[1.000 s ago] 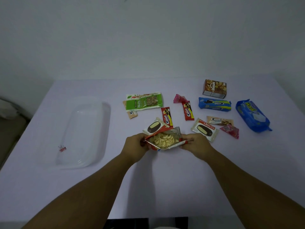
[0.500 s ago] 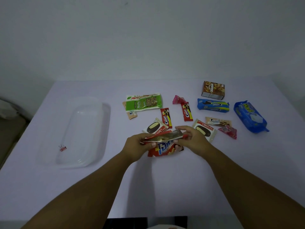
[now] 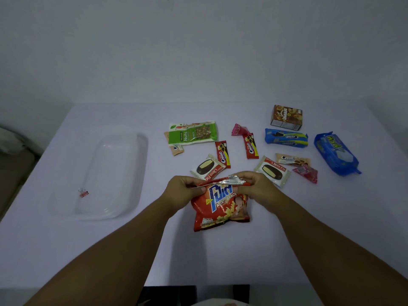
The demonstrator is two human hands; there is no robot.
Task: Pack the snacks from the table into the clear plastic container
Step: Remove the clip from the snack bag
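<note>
A red potato snack bag (image 3: 220, 206) lies at the table's middle with its silver top folded flat. My left hand (image 3: 183, 188) pinches the left end of that fold and my right hand (image 3: 254, 186) pinches the right end. The clear plastic container (image 3: 132, 173) sits at the left, holding only a small red binder clip (image 3: 83, 193). Beyond my hands lie a green nuts pack (image 3: 192, 133), two Choco Pie packs (image 3: 206, 168) (image 3: 272, 171), small red cream biscuit packs (image 3: 223, 153) (image 3: 251, 145), a blue cookie roll (image 3: 286, 138) and a blue bag (image 3: 335, 153).
A brown box (image 3: 286, 117) stands at the back right. Small pink sachets (image 3: 239, 129) (image 3: 306, 173) and beige biscuit packs (image 3: 292, 159) (image 3: 176, 149) lie among the snacks. The white table (image 3: 220, 257) ends near my body; a wall rises behind it.
The bag was held open with chips showing; its mouth has since been pressed shut and folded over, and the bag now lies with its printed front facing up.
</note>
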